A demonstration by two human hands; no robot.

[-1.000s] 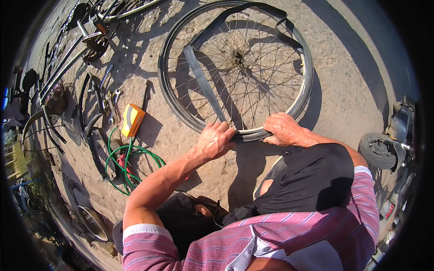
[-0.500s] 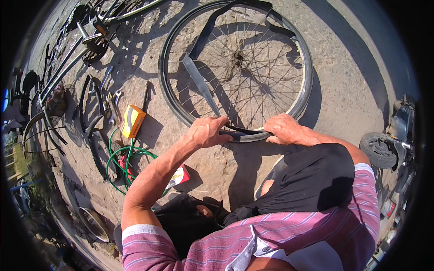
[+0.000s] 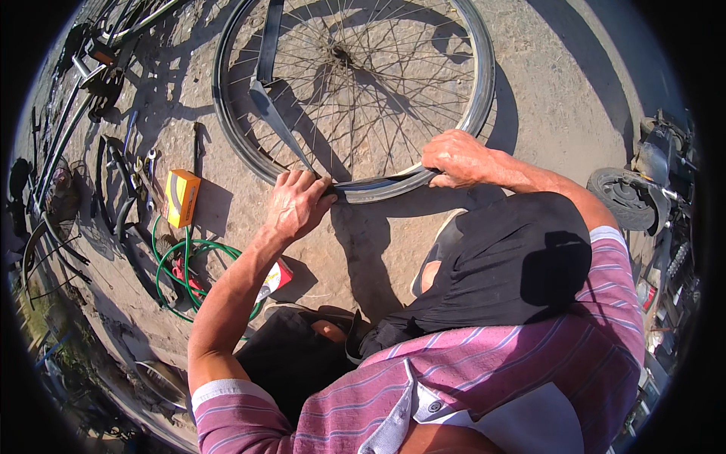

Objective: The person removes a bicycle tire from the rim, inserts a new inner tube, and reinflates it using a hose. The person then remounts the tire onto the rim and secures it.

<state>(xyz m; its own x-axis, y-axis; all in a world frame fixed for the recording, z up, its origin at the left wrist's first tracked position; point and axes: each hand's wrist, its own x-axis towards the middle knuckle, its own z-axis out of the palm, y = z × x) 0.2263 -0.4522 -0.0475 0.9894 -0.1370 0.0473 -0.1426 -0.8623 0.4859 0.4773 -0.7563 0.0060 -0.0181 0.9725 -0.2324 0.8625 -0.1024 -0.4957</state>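
While gripping the tire [image 3: 378, 191] with left hand [image 3: 297, 200] and right hand [image 3: 460, 157], both curled closed on it at the wheel's [image 3: 342, 54] near edge, could pinch or twist the inner tube [image 3: 278, 125], flat and slack across the wheel's left part, down to left hand. Would likely come from pressing tire over an untucked fold, or letting one side slip. Versus a second ago: spaced wider along the wheel's near edge, with more tire showing between.

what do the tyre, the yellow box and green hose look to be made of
The tyre looks like rubber, from its matte, dusty grey-black surface. The yellow box is probably cardboard, smooth and printed, with flat faces and crisp edges. The green hose could be plastic or rubber, lightly glossy, bending in smooth loops.
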